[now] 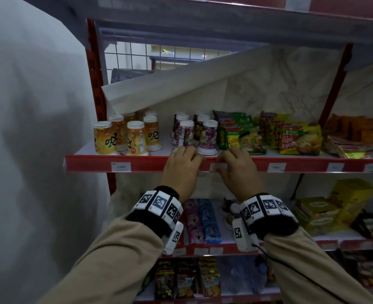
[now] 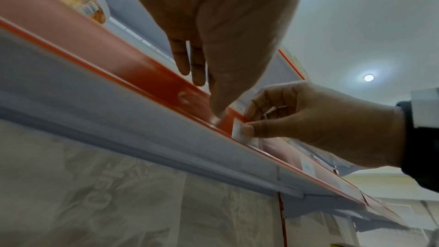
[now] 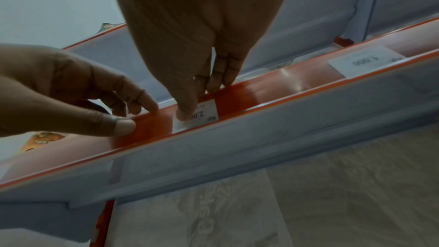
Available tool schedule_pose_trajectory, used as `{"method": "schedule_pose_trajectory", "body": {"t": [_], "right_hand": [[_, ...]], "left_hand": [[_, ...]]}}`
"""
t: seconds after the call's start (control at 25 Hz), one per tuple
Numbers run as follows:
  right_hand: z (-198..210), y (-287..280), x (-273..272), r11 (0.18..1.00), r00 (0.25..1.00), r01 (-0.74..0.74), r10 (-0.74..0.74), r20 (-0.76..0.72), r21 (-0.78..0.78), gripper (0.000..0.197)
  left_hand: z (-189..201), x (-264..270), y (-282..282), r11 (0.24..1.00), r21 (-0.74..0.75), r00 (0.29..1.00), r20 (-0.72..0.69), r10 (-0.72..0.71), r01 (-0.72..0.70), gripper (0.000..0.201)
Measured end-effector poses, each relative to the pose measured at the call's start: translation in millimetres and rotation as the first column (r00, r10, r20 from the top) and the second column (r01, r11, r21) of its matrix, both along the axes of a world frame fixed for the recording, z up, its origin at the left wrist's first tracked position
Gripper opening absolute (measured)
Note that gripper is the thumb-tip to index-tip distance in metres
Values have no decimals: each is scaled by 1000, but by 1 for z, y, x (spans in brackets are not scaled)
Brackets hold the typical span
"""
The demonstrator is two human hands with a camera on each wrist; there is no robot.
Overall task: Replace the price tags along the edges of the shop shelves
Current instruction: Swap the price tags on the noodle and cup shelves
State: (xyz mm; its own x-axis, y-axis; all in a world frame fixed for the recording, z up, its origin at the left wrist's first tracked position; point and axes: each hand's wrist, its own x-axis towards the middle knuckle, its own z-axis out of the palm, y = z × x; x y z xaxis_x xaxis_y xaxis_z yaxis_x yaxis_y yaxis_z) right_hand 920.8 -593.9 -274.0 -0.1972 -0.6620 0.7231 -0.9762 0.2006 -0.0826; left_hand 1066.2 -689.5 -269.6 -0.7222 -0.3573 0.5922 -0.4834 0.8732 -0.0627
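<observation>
A red edge strip (image 1: pixel 89 163) runs along the front of the shelf at chest height. A white price tag (image 1: pixel 218 167) sits in it between my two hands. My right hand (image 1: pixel 227 161) pinches this price tag (image 3: pixel 202 116), printed with a figure starting 2.00: the thumb (image 3: pixel 184 114) presses its face and the fingers hook over the strip's top edge. Just left of it, my left hand (image 1: pixel 187 159) pinches the strip (image 2: pixel 152 74), thumb (image 2: pixel 217 108) on the front, fingers over the top. In the left wrist view the price tag (image 2: pixel 236 129) shows under the right thumb.
More tags (image 1: pixel 120 166) (image 1: pixel 276 167) sit along the strip, one reading 5.000 (image 3: pixel 365 61). Orange cups (image 1: pixel 124 139), purple cups (image 1: pixel 194 133) and noodle packets (image 1: pixel 299 139) stand just behind the edge. Lower shelves (image 1: pixel 203 251) hold snacks. A white wall (image 1: pixel 27 128) lies left.
</observation>
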Motion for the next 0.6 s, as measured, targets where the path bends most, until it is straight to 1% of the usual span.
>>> {"method": "schedule_pose_trajectory", "body": {"t": [0.08, 0.2, 0.36, 0.48, 0.6], "right_hand": [[0, 1, -4, 999, 999, -42, 42, -20, 10, 23], [1, 1, -6, 994, 996, -85, 86, -15, 66, 26], [4, 0, -5, 986, 997, -69, 75, -32, 154, 21], [7, -1, -5, 979, 998, -50, 54, -16, 197, 15], [11, -2, -8, 976, 996, -95, 94, 14, 198, 11]], "left_hand": [[-1, -3, 1, 1000, 29, 999, -33, 5, -4, 29], [-1, -7, 3, 999, 53, 998, -57, 18, -15, 24], [-4, -11, 9, 994, 109, 989, -145, -5, 21, 14], [-8, -12, 12, 990, 132, 974, -227, -19, 50, 14], [-10, -12, 13, 990, 132, 966, -258, -23, 58, 16]]}}
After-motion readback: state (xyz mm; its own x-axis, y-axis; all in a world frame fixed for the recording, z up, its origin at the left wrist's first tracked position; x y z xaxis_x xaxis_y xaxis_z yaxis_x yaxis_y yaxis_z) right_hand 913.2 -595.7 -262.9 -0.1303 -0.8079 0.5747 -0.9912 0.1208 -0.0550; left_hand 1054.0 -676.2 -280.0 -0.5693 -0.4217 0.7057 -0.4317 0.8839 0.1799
